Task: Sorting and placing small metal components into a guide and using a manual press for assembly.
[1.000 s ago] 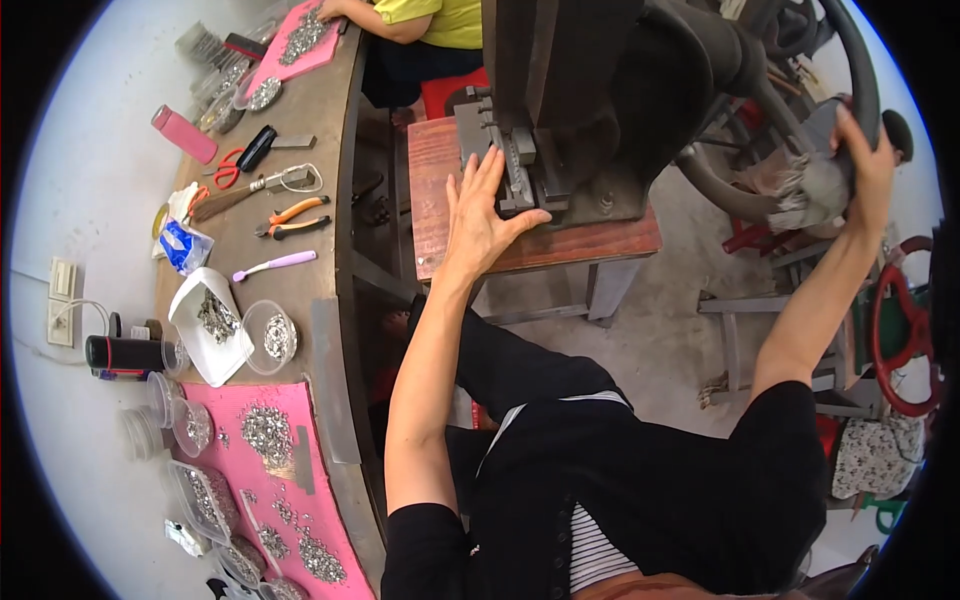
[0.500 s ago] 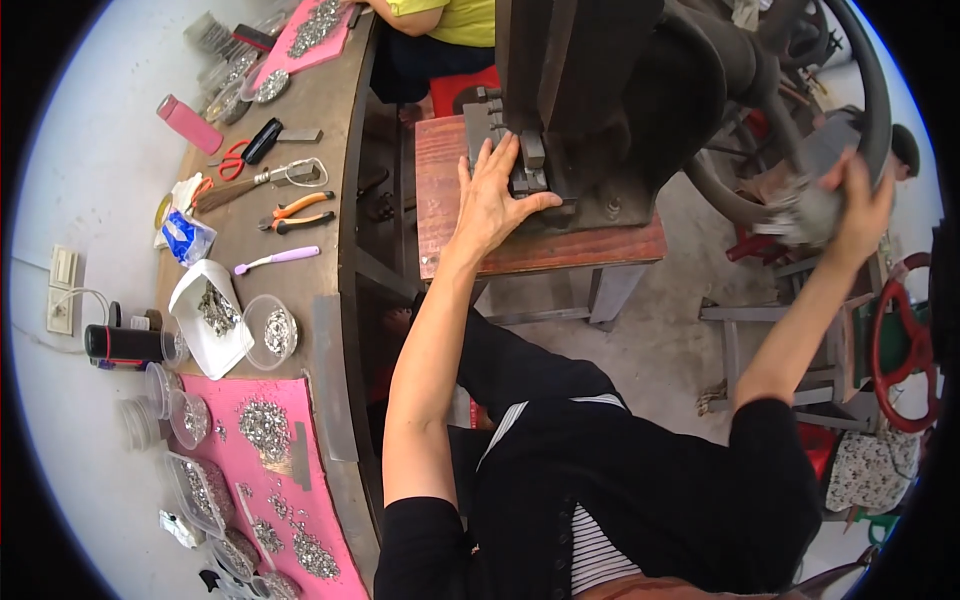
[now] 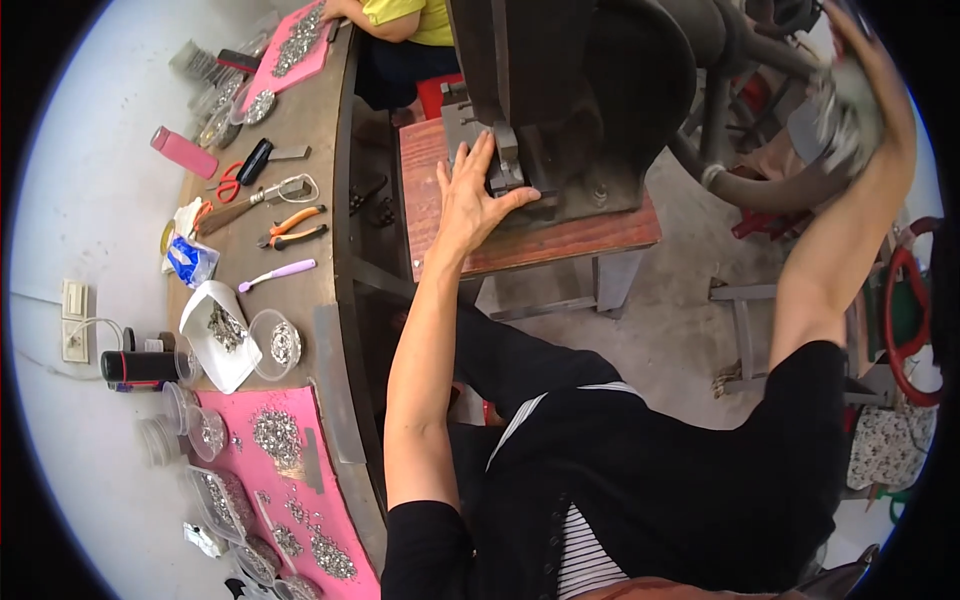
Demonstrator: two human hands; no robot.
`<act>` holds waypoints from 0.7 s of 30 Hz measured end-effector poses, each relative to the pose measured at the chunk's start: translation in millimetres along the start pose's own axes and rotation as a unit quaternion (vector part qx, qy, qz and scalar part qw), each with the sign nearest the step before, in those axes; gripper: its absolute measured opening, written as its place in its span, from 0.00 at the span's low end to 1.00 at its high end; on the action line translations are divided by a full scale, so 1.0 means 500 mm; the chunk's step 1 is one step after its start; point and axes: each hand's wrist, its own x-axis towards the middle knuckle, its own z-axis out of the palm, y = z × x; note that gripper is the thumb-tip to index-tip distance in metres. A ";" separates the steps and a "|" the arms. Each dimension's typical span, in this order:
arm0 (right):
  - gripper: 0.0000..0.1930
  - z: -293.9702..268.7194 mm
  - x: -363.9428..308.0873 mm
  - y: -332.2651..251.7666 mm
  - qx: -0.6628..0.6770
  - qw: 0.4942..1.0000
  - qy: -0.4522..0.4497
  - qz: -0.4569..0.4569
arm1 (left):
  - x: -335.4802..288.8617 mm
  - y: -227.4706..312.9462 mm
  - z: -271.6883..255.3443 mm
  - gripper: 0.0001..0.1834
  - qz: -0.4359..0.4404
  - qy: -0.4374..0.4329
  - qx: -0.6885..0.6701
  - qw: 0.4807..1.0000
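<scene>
My left hand (image 3: 470, 203) lies with fingers spread at the base of a dark metal hand press (image 3: 530, 70), fingertips beside the small metal die block (image 3: 508, 180) under the ram. The thumb points right along the die's near edge. Whether a small part sits in the die is hidden. Raised at the upper right, my right hand (image 3: 848, 25) is by the rim of the press's big handwheel (image 3: 745, 185); motion smears its fingers. A pale wrapped bundle (image 3: 850, 115) on the wheel is blurred too. The press stands on a reddish wooden stand (image 3: 560, 250).
The workbench (image 3: 290, 350) at left carries pliers (image 3: 295, 228), red scissors (image 3: 230, 180), a brush (image 3: 240, 205), a white tray (image 3: 205, 320) and tubs of small metal pieces. More pieces lie on a pink mat (image 3: 235, 410). Another person (image 3: 405, 25) sits at the far end. A red wheel (image 3: 900, 330) stands at right.
My right hand has swung up and away, and the handwheel with its pale bundle has turned. The left hand stays at the die, while the whole view has shifted slightly.
</scene>
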 end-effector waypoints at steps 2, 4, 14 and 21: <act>0.19 0.116 -0.177 -0.004 0.006 0.975 0.219 -0.027 | 0.009 0.001 0.003 0.58 0.009 0.002 0.014 1.000; 0.22 0.278 -0.318 0.012 0.018 0.935 0.323 -0.147 | 0.007 -0.003 0.010 0.58 0.017 0.016 0.055 0.998; 0.42 0.104 -0.051 -0.127 -0.086 0.962 0.215 -0.146 | 0.097 -0.144 -0.072 0.26 -0.016 0.135 -0.270 0.953; 0.31 0.063 0.048 -0.132 -0.097 0.976 0.123 -0.150 | 0.144 -0.068 -0.089 0.20 -0.107 -0.082 -0.163 0.977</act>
